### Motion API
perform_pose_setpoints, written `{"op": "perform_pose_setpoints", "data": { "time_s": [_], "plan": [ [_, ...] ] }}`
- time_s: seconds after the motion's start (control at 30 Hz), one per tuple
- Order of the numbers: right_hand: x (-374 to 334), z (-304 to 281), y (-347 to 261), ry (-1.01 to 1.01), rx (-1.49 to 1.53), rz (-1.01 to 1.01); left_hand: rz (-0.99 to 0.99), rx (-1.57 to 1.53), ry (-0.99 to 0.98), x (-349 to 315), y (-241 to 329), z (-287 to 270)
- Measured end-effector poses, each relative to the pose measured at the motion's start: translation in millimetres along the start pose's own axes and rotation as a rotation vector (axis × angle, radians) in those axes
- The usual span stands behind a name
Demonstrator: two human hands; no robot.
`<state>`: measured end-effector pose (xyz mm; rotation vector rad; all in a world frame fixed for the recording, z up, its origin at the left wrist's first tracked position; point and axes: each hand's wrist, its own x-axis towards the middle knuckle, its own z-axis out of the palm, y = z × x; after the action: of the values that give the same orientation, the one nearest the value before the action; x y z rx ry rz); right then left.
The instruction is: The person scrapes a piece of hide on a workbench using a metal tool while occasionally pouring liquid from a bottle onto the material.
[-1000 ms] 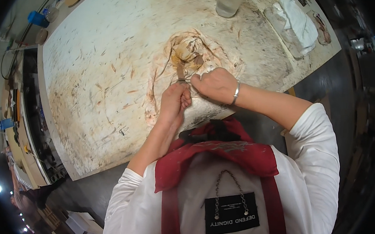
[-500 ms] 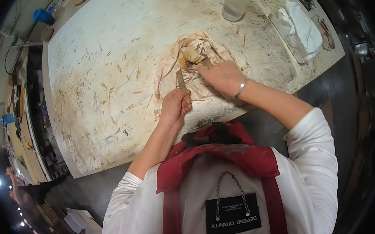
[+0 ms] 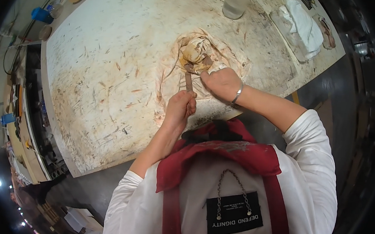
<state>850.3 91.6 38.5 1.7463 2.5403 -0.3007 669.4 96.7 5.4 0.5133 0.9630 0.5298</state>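
A: Where's the flat, narrow, matte-brown strip [image 3: 188, 81]?
B: Above the pale, crumpled, brown-stained cloth, standing out from the left hand [image 3: 180, 108], whose fingers are closed around its near end.
A: Its long axis?
B: Away from the body, the far end leaning slightly left, toward the rounded, yellow-stained lump [image 3: 195, 50] on the cloth [image 3: 165, 83]. I can't tell whether they touch.
A: And the right hand [image 3: 220, 83]?
B: Just right of the strip, fingers curled. A thin dark sliver [image 3: 193, 73] shows by its fingertips; whether it's gripped, I can't tell.
A: Underneath?
B: A broad, off-white, scuffed tabletop [image 3: 97, 97].
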Motion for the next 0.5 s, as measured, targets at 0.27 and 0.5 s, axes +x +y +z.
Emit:
{"op": "perform_pose_setpoints", "data": {
  "time_s": [0.27,0.5],
  "plan": [
    [-14,13,-14,0.029,0.037,-0.050,-0.017,0.006,0.008,4,-12,-14],
    [-1,25,-22,0.063,-0.018,-0.083,0.017,-0.033,0.017,2,-15,-12]
  ]
}}
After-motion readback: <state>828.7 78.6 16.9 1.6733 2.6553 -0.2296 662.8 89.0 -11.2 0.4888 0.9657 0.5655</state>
